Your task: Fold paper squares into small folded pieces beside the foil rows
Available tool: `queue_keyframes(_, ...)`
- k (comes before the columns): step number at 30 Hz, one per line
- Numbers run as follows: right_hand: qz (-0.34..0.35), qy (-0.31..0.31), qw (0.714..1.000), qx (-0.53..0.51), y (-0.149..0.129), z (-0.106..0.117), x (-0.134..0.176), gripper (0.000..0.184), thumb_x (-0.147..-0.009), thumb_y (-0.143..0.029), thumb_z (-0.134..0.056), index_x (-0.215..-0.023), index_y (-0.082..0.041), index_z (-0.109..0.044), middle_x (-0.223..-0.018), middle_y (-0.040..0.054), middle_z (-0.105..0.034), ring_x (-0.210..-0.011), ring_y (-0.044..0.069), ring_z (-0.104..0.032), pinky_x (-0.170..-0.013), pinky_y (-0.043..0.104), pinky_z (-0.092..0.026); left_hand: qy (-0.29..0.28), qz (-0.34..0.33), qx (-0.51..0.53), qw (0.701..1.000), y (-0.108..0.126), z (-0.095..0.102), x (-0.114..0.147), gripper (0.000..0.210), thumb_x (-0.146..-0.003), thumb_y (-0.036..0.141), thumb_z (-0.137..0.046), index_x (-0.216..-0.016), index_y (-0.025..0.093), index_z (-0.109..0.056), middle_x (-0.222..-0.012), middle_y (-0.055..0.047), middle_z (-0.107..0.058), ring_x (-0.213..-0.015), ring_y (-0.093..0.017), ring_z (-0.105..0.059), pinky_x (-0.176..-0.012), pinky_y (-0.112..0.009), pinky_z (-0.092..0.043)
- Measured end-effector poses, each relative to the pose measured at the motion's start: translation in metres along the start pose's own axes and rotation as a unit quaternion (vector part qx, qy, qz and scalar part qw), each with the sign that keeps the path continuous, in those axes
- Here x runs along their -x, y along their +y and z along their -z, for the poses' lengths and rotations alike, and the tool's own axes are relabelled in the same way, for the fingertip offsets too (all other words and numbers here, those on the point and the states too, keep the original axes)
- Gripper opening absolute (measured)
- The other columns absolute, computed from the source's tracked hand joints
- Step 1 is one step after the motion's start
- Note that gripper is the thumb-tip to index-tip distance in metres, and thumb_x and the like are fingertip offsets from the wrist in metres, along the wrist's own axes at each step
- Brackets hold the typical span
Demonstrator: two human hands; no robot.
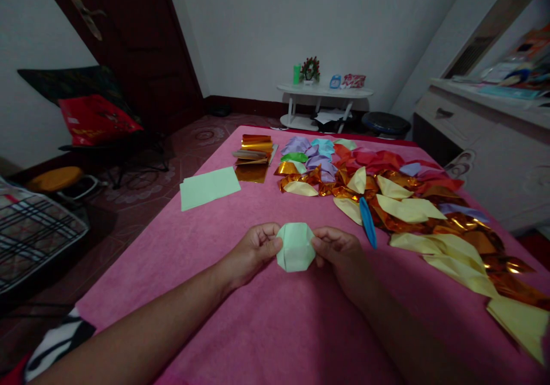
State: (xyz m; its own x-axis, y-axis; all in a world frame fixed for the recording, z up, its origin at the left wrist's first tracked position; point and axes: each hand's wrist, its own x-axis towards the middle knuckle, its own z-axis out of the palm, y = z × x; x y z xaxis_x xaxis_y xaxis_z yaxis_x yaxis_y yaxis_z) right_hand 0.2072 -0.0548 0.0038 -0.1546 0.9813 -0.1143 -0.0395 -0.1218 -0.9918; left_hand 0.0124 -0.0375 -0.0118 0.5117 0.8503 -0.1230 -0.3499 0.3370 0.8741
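Between my two hands, above the pink cloth (206, 293), is a folded piece of light green paper (296, 247) with cut-looking corners and visible creases. My left hand (261, 248) pinches its left edge with the thumb on top. On the opposite edge, my right hand (337, 252) grips the paper the same way, fingers curled behind. Flat light green sheets (209, 188) lie beyond my left hand. Past my right hand rests a narrow blue folded strip (368, 223), beside pale yellow folded paper pieces (413, 208).
A stack of gold foil sheets (253, 158) sits at the table's far left. Folded purple (297, 144), red (378, 158) and gold foil pieces (389, 220) spread over the right side. Farther off stand a white side table (325, 91), a chair (77, 81) and a drawer cabinet (481, 138).
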Motion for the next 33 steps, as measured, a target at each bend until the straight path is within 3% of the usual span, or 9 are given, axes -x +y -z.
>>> queue_keyframes(11, -0.018, -0.052, 0.997, -0.053, 0.004, -0.007, 0.002, 0.026, -0.079, -0.041, -0.066, -0.076, -0.016, -0.063, -0.047, -0.0059, -0.05, -0.043, 0.007, -0.039, -0.045, 0.02, -0.025, 0.009, -0.004, 0.053, 0.999, 0.001, -0.007, -0.001, 0.041, -0.064, 0.04, -0.079, -0.087, 0.011, -0.063, -0.069, -0.003, -0.064, -0.056, -0.009, -0.057, -0.056, -0.02, -0.044)
queue_keyframes(16, -0.051, -0.061, 0.993, -0.087, 0.004, -0.011, 0.003, 0.026, -0.07, -0.04, -0.074, -0.076, -0.017, -0.063, -0.053, -0.0043, -0.057, -0.044, 0.008, -0.046, -0.045, 0.02, -0.033, -0.054, 0.033, 0.009, 0.998, 0.002, -0.009, 0.002, 0.038, -0.063, 0.043, -0.079, -0.072, 0.008, -0.066, -0.056, 0.0, -0.056, -0.045, -0.004, -0.044, -0.046, -0.016, -0.033)
queue_keyframes(19, -0.058, -0.053, 0.991, -0.105, 0.005, -0.014, 0.004, 0.028, -0.065, -0.036, -0.078, -0.076, -0.016, -0.062, -0.059, -0.0029, -0.061, -0.047, 0.008, -0.051, -0.046, 0.02, -0.037, -0.091, 0.05, -0.012, 0.995, -0.001, -0.009, 0.004, 0.038, -0.064, 0.045, -0.078, -0.069, 0.008, -0.066, -0.056, -0.001, -0.056, -0.047, -0.005, -0.045, -0.047, -0.017, -0.033)
queue_keyframes(26, -0.049, -0.087, 0.986, -0.132, 0.004, -0.013, 0.005, 0.026, -0.067, -0.034, -0.078, -0.074, -0.016, -0.061, -0.054, -0.0051, -0.058, -0.041, 0.006, -0.046, -0.041, 0.017, -0.034, -0.01, 0.012, -0.032, 0.999, -0.007, -0.013, 0.001, 0.032, -0.065, 0.037, -0.079, -0.071, 0.009, -0.064, -0.056, 0.001, -0.057, -0.045, -0.004, -0.043, -0.044, -0.016, -0.03)
queue_keyframes(33, -0.047, -0.094, 0.988, -0.113, 0.006, -0.012, 0.005, 0.028, -0.066, -0.035, -0.079, -0.071, -0.016, -0.059, -0.051, -0.0036, -0.06, -0.038, 0.007, -0.048, -0.039, 0.017, -0.035, 0.024, 0.01, -0.062, 0.998, -0.006, -0.018, 0.001, 0.033, -0.06, 0.034, -0.082, -0.067, 0.01, -0.061, -0.058, 0.0, -0.059, -0.05, -0.007, -0.051, -0.05, -0.019, -0.039)
